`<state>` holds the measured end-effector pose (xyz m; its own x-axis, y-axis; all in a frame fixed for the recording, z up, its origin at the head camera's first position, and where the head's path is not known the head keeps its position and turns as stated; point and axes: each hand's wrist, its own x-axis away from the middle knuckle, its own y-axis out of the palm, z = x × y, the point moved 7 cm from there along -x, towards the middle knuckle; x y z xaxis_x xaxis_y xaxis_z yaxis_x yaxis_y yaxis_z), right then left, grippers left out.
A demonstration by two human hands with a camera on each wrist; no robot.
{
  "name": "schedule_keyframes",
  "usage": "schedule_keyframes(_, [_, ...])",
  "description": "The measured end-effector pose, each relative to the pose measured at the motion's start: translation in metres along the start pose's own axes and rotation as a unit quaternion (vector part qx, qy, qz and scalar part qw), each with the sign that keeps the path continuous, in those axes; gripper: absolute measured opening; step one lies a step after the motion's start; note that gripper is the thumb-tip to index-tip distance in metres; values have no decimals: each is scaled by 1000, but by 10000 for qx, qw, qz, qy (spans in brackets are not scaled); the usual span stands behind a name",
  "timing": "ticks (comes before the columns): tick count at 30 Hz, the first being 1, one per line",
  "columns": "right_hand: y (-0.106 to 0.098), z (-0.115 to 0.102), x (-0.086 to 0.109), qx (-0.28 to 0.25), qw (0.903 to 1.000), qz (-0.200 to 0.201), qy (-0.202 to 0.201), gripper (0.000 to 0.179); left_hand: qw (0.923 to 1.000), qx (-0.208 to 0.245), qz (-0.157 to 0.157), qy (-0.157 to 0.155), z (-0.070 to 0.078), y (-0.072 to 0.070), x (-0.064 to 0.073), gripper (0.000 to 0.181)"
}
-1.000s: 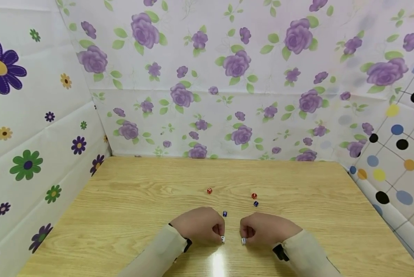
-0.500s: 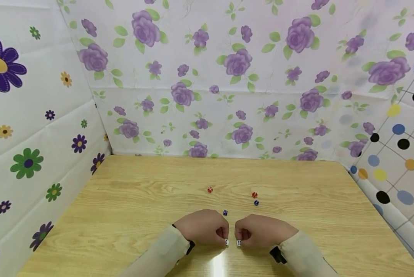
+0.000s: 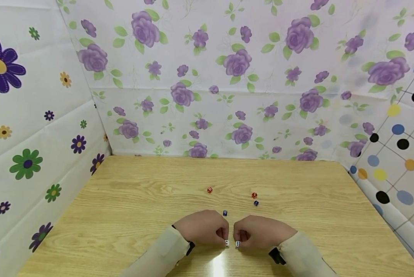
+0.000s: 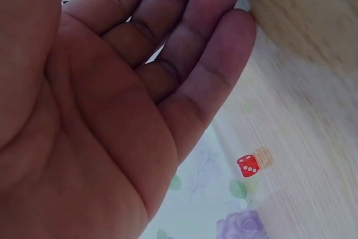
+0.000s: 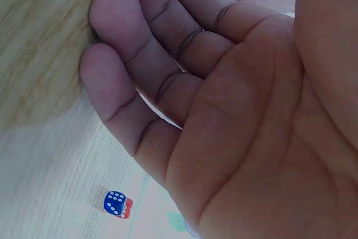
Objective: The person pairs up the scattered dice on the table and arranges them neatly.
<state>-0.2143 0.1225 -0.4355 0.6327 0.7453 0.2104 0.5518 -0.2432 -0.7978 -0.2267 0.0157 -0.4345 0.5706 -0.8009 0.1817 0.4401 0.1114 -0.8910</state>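
Near the front of the table, my left hand pinches a white die between thumb and finger. Facing it, my right hand pinches a second white die. A narrow gap parts the two dice, both low by the tabletop. Just beyond the hands sits a blue die. In the wrist views the palms and the other curled fingers fill much of the frame, and the white dice are hidden there.
Farther back lie a red die on the left, and another red die with a blue die close in front of it on the right. Patterned cloth walls the wooden table at the back and both sides.
Both hands have moved toward each other and slightly nearer the body, bringing the two white dice from well apart to a small gap. The red and blue dice have stayed put.
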Motion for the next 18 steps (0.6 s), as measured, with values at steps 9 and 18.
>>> schedule_keyframes(9, [2,-4,-1,176,9996,161,-162,12,9999,55,64,125,5,1,0,11])
schedule_keyframes(18, [2,-5,-2,220,9994,190,-177,10,9996,138,-14,244,8,0,0,8])
